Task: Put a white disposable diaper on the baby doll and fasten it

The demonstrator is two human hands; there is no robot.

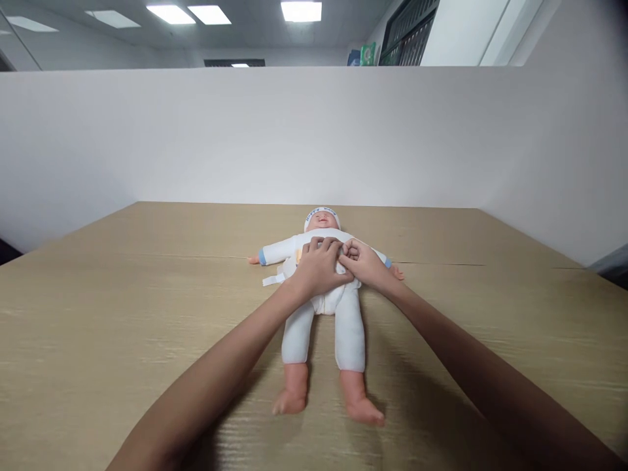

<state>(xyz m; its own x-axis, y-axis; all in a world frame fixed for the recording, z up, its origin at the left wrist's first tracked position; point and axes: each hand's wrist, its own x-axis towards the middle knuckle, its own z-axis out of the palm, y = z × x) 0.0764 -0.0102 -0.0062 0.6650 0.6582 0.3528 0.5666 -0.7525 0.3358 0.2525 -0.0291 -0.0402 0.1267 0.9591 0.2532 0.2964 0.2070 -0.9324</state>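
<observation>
A baby doll in white clothing with blue cuffs and a white headband lies on its back, feet toward me. Around its hips is a white diaper. A white diaper tab sticks out loose on the left side. My left hand lies over the front of the diaper, its fingers resting across the doll's belly. Beside it, my right hand is closed in a pinch at the diaper's upper right edge. The fingertips partly hide what is pinched there.
The doll lies on a wide wooden table with a seam running across it. White partition walls rise behind the table and at its sides. Ceiling lights show beyond the back partition.
</observation>
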